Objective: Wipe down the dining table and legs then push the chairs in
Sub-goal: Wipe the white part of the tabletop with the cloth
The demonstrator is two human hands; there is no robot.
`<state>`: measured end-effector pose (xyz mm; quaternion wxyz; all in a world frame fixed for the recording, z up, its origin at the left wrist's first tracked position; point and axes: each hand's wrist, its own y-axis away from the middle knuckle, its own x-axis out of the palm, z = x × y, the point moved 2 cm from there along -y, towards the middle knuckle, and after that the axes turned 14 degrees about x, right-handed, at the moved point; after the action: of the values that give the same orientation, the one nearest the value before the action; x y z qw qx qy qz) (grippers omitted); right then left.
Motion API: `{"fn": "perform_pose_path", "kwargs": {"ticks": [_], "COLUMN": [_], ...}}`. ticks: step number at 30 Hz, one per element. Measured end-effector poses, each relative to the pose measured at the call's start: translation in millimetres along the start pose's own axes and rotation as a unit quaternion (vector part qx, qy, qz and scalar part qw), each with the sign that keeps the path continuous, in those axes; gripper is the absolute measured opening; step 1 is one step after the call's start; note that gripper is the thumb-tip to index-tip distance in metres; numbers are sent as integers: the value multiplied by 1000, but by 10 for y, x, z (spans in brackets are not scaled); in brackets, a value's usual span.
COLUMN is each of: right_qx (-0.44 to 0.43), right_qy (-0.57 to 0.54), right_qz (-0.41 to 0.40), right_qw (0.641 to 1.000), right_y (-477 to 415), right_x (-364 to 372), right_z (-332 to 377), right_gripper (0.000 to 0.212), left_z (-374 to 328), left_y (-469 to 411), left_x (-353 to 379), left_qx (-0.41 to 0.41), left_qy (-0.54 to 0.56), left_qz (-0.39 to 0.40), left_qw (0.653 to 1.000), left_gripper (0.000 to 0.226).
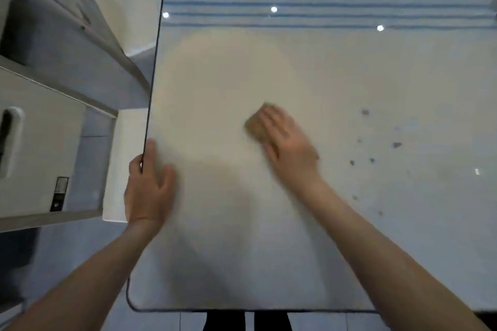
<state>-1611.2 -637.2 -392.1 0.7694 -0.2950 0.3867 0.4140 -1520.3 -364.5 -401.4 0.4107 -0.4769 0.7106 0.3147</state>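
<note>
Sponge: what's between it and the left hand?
Bare tabletop only, in the head view; the left hand rests at its edge, the right hand presses the sponge.

Looks like a home dining corner. Shown by a glass-topped worktop (215, 75) with a rounded corner, a blue-striped rug (322, 5) seen through it on pale floor tiles (53, 244), white cabinet fronts (45, 158) with a recessed handle (10, 140) at left, ceiling spotlights (273, 9) mirrored in the glass.

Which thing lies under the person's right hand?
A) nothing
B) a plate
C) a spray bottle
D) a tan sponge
D: the right hand presses a tan sponge flat on the table, while the left hand rests at the table's edge.
</note>
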Motion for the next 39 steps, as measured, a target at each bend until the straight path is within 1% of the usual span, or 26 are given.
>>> {"fn": "perform_pose_path", "kwargs": {"ticks": [2,4,5,6,7,8,10,12,13,14,15,16,18,19,21,23,25,27,28,29,31,32,33,35,37,39], "right_qx": [-181,-323,-355,-344,-299,-221,-10,209,283,312,300,252,72,-27,-191,-271,-210,-53,39,131,314,372,387,308,138,-25], "right_qy": [0,12,15,16,13,13,27,30,24,24,23,19,11,15,23,40,47,51,46,41,36,32,32,28,19,15], "right_qz": [137,240,252,237,190,133,15,-89,-121,-137,-147,-138,-51,15,148,212,173,57,-5,-59,-141,-166,-176,-162,-94,15], "right_qw": [974,915,900,908,935,966,999,973,951,940,942,958,996,999,970,938,961,996,998,989,938,913,904,937,986,999], "right_y": [935,1414,1401,1233,983,664,-52,-516,-610,-608,-522,-324,411,862,1583,1792,1521,1042,792,557,246,175,148,294,777,1465], "right_x": [-37,-231,-338,-437,-515,-575,-740,-856,-842,-762,-664,-536,-303,-258,-354,-543,-767,-992,-1118,-1222,-1289,-1233,-1118,-816,-447,-255], "right_z": [306,191,33,-163,-386,-631,-1081,-1366,-1377,-1285,-1093,-851,-298,-71,86,-205,-660,-1194,-1445,-1634,-1833,-1795,-1656,-1160,-530,-23], "right_gripper": [41,36,35,35,34,33,35,46,50,52,51,48,44,42,39,38,39,38,37,38,49,53,53,50,46,40], "left_z": [-17,-38,-43,-42,-40,-26,-2,-4,-15,-19,-27,-31,-42,-50,-57,-62,-36,7,27,48,92,110,127,129,97,41], "left_y": [-4,-5,4,12,15,14,14,12,15,13,9,9,20,20,10,11,15,11,5,-1,-16,-20,-21,-14,-11,4], "left_x": [-8,-20,-17,-9,-4,-1,2,11,12,11,7,0,-16,-21,-29,-27,0,29,43,56,82,90,96,92,69,44], "left_qx": [-6,-13,-9,-4,-4,-6,-7,4,7,8,9,7,6,8,8,8,12,19,23,23,18,16,14,9,3,9], "left_qy": [-4,2,6,8,8,10,17,23,26,24,18,11,10,13,11,7,13,18,18,18,22,27,33,41,42,38], "left_qz": [8,5,2,1,1,1,-2,-4,-5,-5,-3,4,12,12,11,7,5,2,-1,-4,-7,-9,-11,-8,0,3], "left_qw": [1000,1000,1000,1000,1000,1000,1000,1000,1000,1000,1000,1000,1000,1000,1000,1000,1000,1000,1000,1000,1000,999,999,999,999,999], "left_gripper": [63,62,61,61,61,61,61,62,61,60,60,60,61,64,67,67,65,65,65,65,65,64,64,64,65,66]}}
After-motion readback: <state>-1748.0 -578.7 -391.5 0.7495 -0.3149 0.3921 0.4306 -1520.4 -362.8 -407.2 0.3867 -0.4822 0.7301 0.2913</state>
